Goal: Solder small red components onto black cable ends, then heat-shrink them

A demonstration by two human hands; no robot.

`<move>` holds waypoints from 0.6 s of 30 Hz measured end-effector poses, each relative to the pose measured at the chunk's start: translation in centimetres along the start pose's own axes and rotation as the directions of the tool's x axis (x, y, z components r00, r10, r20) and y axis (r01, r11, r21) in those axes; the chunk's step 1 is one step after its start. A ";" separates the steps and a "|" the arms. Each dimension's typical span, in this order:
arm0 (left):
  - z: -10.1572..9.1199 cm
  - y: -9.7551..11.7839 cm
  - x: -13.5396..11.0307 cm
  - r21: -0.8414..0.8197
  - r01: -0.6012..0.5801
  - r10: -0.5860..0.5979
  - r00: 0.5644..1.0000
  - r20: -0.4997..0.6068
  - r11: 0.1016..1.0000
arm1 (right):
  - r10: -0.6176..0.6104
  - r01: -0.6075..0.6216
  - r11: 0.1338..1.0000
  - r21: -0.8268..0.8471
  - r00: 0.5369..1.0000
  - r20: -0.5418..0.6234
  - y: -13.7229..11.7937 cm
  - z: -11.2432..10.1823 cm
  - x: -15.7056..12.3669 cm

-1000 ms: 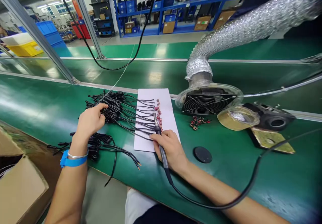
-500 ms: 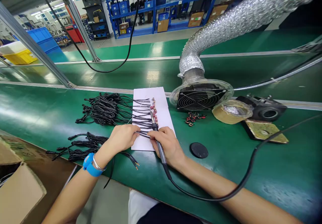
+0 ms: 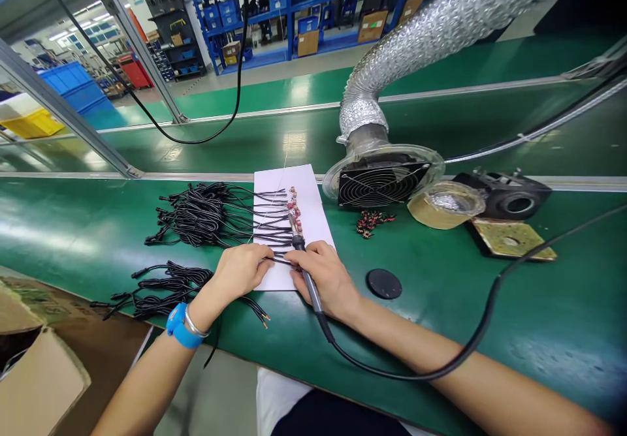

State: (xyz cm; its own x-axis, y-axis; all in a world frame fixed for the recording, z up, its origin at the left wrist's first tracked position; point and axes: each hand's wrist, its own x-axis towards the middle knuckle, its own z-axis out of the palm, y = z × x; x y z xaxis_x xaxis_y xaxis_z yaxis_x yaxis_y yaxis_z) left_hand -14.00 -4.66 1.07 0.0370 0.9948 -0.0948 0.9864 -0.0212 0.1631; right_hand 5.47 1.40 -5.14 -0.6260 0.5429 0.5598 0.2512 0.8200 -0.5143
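Observation:
My left hand [image 3: 243, 267] pinches a black cable [image 3: 280, 260] at the near part of a white board [image 3: 313, 188]. In my right hand [image 3: 327, 279] lies a soldering iron [image 3: 310, 287], its tip pointing away from me over the board. The fingertips of that hand also meet the cable's right end, which they partly hide. Several black cable ends stretch across the board from a coiled bundle [image 3: 196, 217] on the left. Small reddish parts [image 3: 294, 207] stand in a row beside those ends, close to the iron's tip. A second cable bundle [image 3: 169, 286] lies nearer, by my left forearm.
A fume extractor fan [image 3: 382, 185] with a silver duct stands behind right. Near it are small red-black parts [image 3: 369, 222], a round tub [image 3: 443, 206], a soldering iron stand [image 3: 514, 196] with sponge, and a black disc [image 3: 384, 284]. A cardboard box [image 3: 44, 371] sits lower left.
The camera view has shifted slightly. Both hands stay close together at the cable, and the soldering iron remains in my right hand.

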 end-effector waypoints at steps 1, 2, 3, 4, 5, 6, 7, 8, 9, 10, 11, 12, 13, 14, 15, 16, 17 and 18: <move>0.1 0.1 0.0 -0.001 0.003 -0.003 1.000 0.000 1.000 | -0.004 0.004 1.000 -0.010 1.000 0.005 0.0 0.1 0.1; 0.1 0.1 0.1 -0.002 0.007 -0.007 1.000 0.000 1.000 | -0.006 0.006 1.000 -0.020 1.000 0.010 -0.1 0.1 0.2; 0.2 0.2 0.1 -0.005 0.011 -0.011 1.000 -0.001 1.000 | -0.008 0.009 1.000 -0.030 1.000 0.013 -0.1 0.2 0.3; 0.2 0.2 0.0 -0.009 0.013 -0.013 1.000 -0.001 1.000 | -0.010 0.010 0.999 -0.038 1.000 0.015 -0.1 0.3 0.3; 0.3 0.2 0.0 -0.015 0.014 -0.014 1.000 -0.001 1.000 | -0.011 0.011 0.999 -0.045 1.000 0.015 -0.1 0.3 0.4; 0.3 0.2 -0.1 -0.020 0.015 -0.015 1.000 -0.002 1.000 | -0.012 0.013 0.999 -0.051 1.000 0.016 -0.1 0.4 0.4; 0.3 0.2 -0.1 -0.025 0.017 -0.017 1.000 -0.002 1.000 | -0.014 0.015 0.998 -0.057 1.000 0.018 -0.1 0.4 0.5; 0.4 0.2 -0.2 -0.030 0.019 -0.019 1.000 -0.003 0.999 | -0.017 0.018 0.998 -0.062 1.000 0.021 -0.1 0.5 0.5; 0.4 0.2 -0.2 -0.034 0.022 -0.022 1.000 -0.004 0.999 | -0.022 0.023 0.998 -0.066 0.999 0.025 -0.1 0.5 0.6; 0.4 0.1 -0.3 -0.037 0.025 -0.025 1.000 -0.005 0.999 | -0.029 0.031 0.997 -0.069 0.999 0.029 -0.1 0.5 0.6; 0.5 0.1 -0.3 -0.040 0.027 -0.028 1.000 -0.006 0.999 | -0.038 0.041 0.997 -0.071 0.999 0.035 -0.1 0.6 0.6; 0.5 0.1 -0.3 -0.043 0.029 -0.029 1.000 -0.006 0.999 | -0.048 0.051 0.996 -0.073 0.998 0.040 0.0 0.6 0.7; 0.5 0.0 -0.3 -0.045 0.030 -0.030 1.000 -0.006 0.999 | -0.058 0.061 0.995 -0.075 0.997 0.044 0.0 0.6 0.7; 0.5 0.0 -0.4 -0.047 0.030 -0.030 1.000 -0.006 0.998 | -0.067 0.071 0.995 -0.077 0.997 0.049 0.1 0.6 0.7; 0.5 0.0 -0.4 -0.048 0.028 -0.028 1.000 -0.005 0.998 | -0.075 0.079 0.994 -0.080 0.996 0.052 0.1 0.6 0.7; 0.6 -0.1 -0.4 -0.050 0.023 -0.024 1.000 -0.004 0.998 | -0.081 0.085 0.993 -0.084 0.995 0.055 0.2 0.6 0.7; 0.6 -0.1 -0.4 -0.052 0.017 -0.017 1.000 -0.003 0.999 | -0.086 0.091 0.992 -0.088 0.995 0.058 0.3 0.6 0.7; 0.6 -0.1 -0.4 -0.053 0.010 -0.010 1.000 -0.001 0.999 | -0.091 0.096 0.991 -0.092 0.994 0.061 0.3 0.6 0.7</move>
State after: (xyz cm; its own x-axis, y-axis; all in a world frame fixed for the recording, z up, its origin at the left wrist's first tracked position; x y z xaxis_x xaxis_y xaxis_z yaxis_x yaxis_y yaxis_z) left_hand -14.06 -5.08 0.48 0.0273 0.9951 -0.0954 0.9767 -0.0062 0.2143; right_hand 4.61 1.93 -5.30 -0.6901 0.4542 0.5634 0.2567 0.8815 -0.3963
